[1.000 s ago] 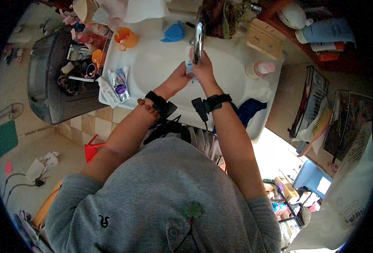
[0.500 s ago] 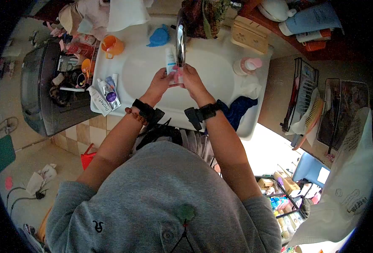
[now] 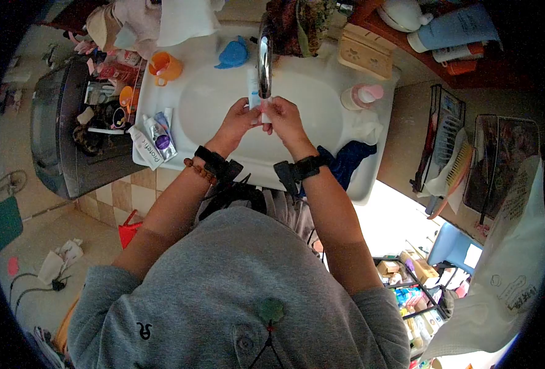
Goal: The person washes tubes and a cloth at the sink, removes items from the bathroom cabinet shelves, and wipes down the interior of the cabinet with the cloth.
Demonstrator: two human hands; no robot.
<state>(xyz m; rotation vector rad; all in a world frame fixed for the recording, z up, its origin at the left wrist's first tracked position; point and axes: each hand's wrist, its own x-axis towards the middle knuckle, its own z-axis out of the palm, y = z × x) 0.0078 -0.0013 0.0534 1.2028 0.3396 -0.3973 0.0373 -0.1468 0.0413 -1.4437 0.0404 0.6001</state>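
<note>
Left grip [image 3: 236, 120], right grip [image 3: 283, 117] on tube [image 3: 252, 85]

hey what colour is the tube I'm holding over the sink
The tube is white with blue markings, best seen in the head view.

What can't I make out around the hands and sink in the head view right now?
Head view, white tube with blue print: lower end covered by the left hand and right hand, so I can't tell whether it is capped; lettering too small to read.
Head view, white oval basin: partly behind both hands and the curved chrome faucet.
Head view, crumpled navy-blue cloth: partly behind the right wrist's black strap.
</note>
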